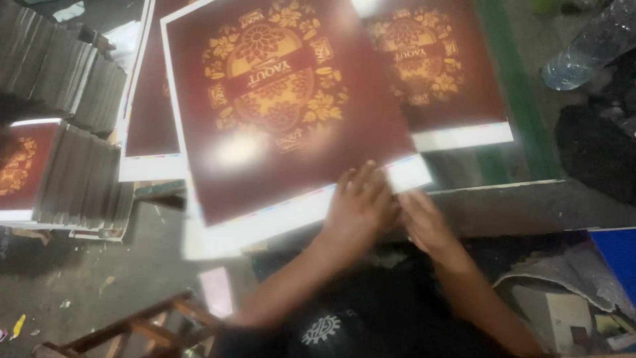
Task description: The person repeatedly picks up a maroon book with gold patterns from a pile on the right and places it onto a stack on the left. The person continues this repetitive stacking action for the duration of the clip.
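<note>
A large printed sheet (278, 113), dark red with a gold flower emblem and a white border, fills the upper middle of the frame and lies tilted, its near edge running from the lower left up toward the right, so that its long axis slants across the picture and its near right corner points to the middle right. The emblem on it reads upside down from this view, its top toward the person. The left hand (358, 202) lies flat on the sheet's near right corner, fingers spread and stretched out, pressing on the paper rather than closed around it. The right hand (424, 222) sits just beside it, to the right and slightly lower, at the edge of the sheet; it is blurred, and whether its fingers pinch the paper or only rest by it cannot be told. A second sheet (437, 73) of the same print lies partly under the first at the upper right, on a table (530, 199) with a green strip along its side. A third sheet (149, 126) shows at the left, under the first. Stacks of sheets (79, 172) stand at the left edge of the frame. A clear plastic bottle (589, 46) lies in the upper right corner, and a wooden frame (142, 328) shows at the lower left above the grey floor (86, 278).
</note>
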